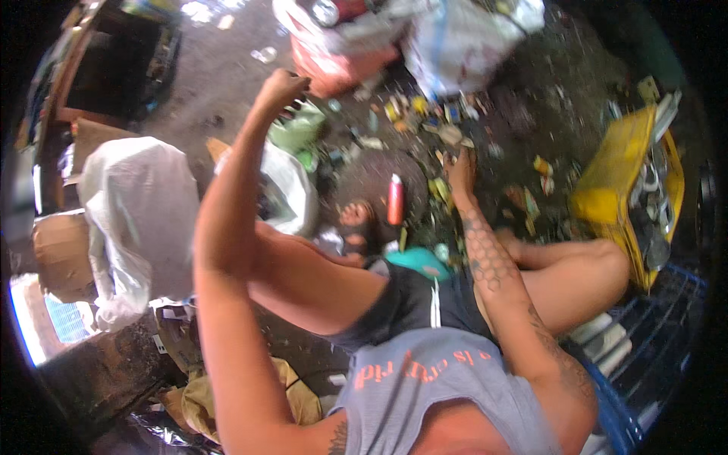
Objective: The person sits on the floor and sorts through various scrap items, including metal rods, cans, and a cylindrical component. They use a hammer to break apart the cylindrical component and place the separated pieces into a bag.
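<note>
My left hand (284,91) is stretched forward beside an orange-red plastic bag (335,71), above a pale green bag (298,125). Its fingers are apart and I see nothing held in them. Low over the littered ground is my right hand (462,170), close to a scatter of small yellow and white scraps (421,114). Blur hides whether its fingers grip a scrap. Between my legs, a red canister with a white top (395,200) rests on a dark round surface (364,170). A teal rounded object (418,263) lies against my shorts.
Large white woven sacks (460,51) stand ahead, with a can (327,11) on top at left. On my right are a yellow container of mixed scrap (608,170) and a blue crate (642,352). A filled white sack (142,216) and cardboard (62,256) sit left.
</note>
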Motion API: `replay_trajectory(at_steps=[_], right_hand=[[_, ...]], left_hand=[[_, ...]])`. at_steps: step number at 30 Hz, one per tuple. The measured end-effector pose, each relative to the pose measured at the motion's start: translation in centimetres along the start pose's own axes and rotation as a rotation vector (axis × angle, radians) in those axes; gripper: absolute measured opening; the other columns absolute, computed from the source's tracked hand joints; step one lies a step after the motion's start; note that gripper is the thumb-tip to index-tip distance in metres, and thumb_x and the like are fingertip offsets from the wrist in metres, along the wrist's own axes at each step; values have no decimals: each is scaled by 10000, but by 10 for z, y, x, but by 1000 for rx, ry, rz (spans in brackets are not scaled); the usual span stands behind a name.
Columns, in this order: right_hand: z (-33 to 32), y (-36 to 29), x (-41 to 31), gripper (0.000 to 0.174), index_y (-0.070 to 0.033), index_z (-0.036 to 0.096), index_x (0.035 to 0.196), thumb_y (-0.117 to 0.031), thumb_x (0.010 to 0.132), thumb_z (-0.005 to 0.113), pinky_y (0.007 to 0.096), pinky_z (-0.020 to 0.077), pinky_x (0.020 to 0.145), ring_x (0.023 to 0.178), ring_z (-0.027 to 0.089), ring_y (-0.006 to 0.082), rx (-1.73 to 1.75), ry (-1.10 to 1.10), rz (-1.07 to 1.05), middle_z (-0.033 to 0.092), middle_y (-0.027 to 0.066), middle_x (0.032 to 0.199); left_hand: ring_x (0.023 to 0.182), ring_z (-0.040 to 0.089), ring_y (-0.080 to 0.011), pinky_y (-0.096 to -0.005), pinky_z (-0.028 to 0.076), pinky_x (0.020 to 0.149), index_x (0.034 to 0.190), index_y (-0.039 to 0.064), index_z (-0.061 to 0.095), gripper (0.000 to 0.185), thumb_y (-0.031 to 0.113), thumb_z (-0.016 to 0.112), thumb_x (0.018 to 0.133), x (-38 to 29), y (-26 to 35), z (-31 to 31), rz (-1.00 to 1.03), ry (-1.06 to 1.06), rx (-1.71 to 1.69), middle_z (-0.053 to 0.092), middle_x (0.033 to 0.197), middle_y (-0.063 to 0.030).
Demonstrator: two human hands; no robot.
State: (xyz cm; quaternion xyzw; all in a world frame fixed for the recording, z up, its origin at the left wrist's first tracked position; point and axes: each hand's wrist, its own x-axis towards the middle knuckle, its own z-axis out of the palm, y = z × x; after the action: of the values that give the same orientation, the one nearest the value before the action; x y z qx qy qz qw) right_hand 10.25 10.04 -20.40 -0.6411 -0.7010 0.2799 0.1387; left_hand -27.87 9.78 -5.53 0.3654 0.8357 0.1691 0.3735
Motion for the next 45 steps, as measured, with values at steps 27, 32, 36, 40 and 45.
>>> replay_trajectory(at_steps=[27, 32, 36, 40, 45], right_hand=[[-68, -69, -36, 162, -36, 513, 831, -178, 887, 567, 249, 413, 461, 486, 490, 91, 702, 263, -377, 529, 31, 597], [-9, -38, -59, 133, -15, 575, 820, -144, 847, 587, 327, 476, 580, 620, 587, 232, 418, 348, -453, 596, 91, 696], [-1, -3, -67, 347, 4, 547, 1049, -260, 829, 592, 459, 463, 729, 870, 591, 426, 14, -231, -136, 607, 268, 878], [-13, -13, -41, 314, 1, 573, 917, -305, 853, 594, 390, 459, 591, 647, 608, 316, 324, 78, -284, 626, 191, 748], [12, 3, -51, 374, 1, 538, 1088, -264, 833, 610, 362, 480, 657, 698, 617, 310, 279, 1, -369, 646, 160, 819]], left_hand=[[741, 675, -280, -372, 535, 665, 855, 20, 571, 186, 187, 490, 846, -52, -117, 336, 90, 180, 520, 667, 786, -168], [734, 678, -268, -390, 539, 601, 854, 31, 595, 183, 191, 506, 843, -52, -112, 333, 67, 105, 524, 671, 795, -141], [740, 678, -258, -383, 538, 596, 846, 33, 620, 189, 193, 520, 838, -60, -108, 334, 75, 225, 531, 666, 816, -103], [739, 676, -270, -388, 538, 599, 864, 21, 609, 202, 191, 502, 849, -61, -101, 330, 60, 104, 483, 663, 799, -129], [701, 678, -265, -373, 542, 583, 856, 1, 582, 204, 166, 464, 863, -64, -87, 315, 75, 70, 583, 667, 769, -152]])
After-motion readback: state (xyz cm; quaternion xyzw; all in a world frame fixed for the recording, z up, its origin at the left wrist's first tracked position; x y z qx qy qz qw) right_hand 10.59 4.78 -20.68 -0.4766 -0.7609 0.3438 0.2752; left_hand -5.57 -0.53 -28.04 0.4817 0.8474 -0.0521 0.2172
